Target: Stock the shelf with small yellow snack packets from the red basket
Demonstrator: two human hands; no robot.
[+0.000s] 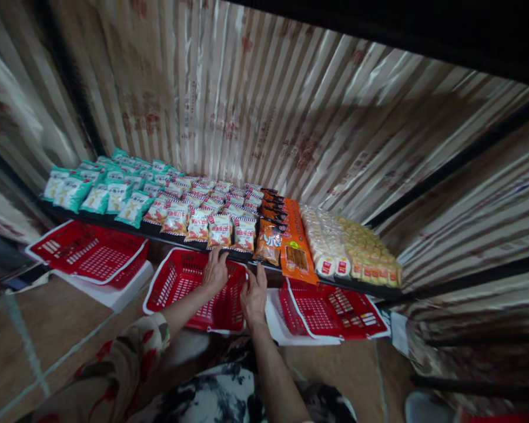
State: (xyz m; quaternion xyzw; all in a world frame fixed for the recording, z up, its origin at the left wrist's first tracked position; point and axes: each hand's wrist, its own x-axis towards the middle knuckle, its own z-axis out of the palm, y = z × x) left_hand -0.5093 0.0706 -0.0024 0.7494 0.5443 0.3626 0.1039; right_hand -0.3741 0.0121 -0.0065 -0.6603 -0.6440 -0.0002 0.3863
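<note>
My left hand (216, 272) reaches over the middle red basket (183, 279). Its fingers are stretched out at the lower edge of a white and red snack bag (220, 231) in the front row; whether they press on the bag is not clear. To its right, my right hand (253, 292) is open, thumb apart from the fingers, fingertips at the black shelf edge (267, 266). Just above it stands a brown-orange snack bag (268, 242). Beside that lies a flat orange packet (296, 252). Both hands appear to hold nothing.
Teal and white snack bags (108, 191) fill the shelf's left end. White round packs (325, 264) and yellow packs (370, 258) line its right end. Red baskets stand below at left (90, 252) and right (330, 311). A striped plastic sheet (247, 106) hangs behind.
</note>
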